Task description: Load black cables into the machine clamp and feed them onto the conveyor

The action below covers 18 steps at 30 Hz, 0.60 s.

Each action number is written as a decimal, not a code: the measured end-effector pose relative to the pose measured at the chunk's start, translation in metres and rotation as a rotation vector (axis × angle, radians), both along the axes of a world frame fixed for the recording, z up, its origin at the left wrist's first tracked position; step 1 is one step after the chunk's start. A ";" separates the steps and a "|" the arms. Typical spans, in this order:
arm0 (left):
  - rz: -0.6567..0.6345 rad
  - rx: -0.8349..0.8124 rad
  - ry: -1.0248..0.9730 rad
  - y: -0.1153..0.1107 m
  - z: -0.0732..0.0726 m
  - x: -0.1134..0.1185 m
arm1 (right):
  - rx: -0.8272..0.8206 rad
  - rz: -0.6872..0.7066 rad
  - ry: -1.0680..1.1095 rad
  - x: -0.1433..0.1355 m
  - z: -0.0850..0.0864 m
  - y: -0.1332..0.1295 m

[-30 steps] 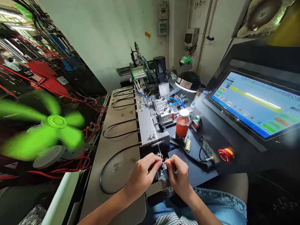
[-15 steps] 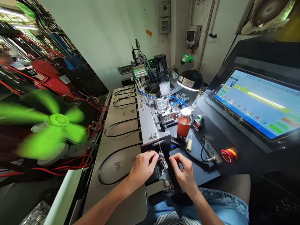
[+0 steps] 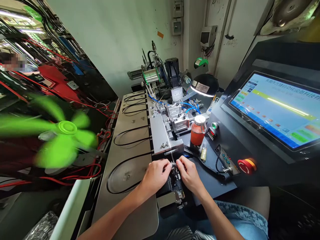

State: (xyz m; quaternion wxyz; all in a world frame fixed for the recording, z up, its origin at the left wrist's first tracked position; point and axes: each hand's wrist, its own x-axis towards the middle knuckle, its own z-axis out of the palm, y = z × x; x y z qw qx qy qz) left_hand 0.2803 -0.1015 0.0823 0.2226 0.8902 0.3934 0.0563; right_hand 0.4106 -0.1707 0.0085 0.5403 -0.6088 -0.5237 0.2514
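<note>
My left hand (image 3: pixel 158 174) is closed in a pinch at the left side of a small metal fixture (image 3: pixel 177 176). From the right, my right hand (image 3: pixel 188 172) pinches at the top of the same fixture, its fingertips close to those of the left. Whatever lies between the fingertips is too small and too covered to make out. Just beyond the fingers is the end of a silver metal rail (image 3: pixel 160 133). A black cable loop (image 3: pixel 130 173) lies on the metal plate (image 3: pixel 127 213) left of my left hand.
A lidded jar of red liquid (image 3: pixel 197 133) and a small bottle (image 3: pixel 203 152) stand beyond my right hand. Farther right are a red emergency stop button (image 3: pixel 247 166) and a touchscreen (image 3: pixel 275 110). A green fan (image 3: pixel 67 128) spins at left. A lamp (image 3: pixel 203 85) lights the machine.
My right hand has moved left and slightly forward, from beside the fixture onto it, close to my left hand. The left hand stays at the fixture. The whole view has shifted slightly.
</note>
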 end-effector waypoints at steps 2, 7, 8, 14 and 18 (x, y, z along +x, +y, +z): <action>-0.003 0.013 -0.003 0.000 -0.002 0.000 | 0.020 0.031 0.005 -0.002 -0.002 0.004; -0.042 0.177 -0.068 -0.004 -0.014 -0.007 | 0.057 0.025 0.038 -0.007 -0.006 0.008; -0.053 0.241 -0.095 -0.005 -0.016 -0.010 | 0.062 0.018 0.048 -0.008 -0.007 0.008; -0.281 0.507 -0.147 -0.007 -0.020 -0.027 | 0.070 0.004 0.100 -0.010 -0.007 0.006; -0.427 0.692 -0.059 -0.003 -0.019 -0.024 | 0.057 0.004 0.131 -0.011 -0.011 0.007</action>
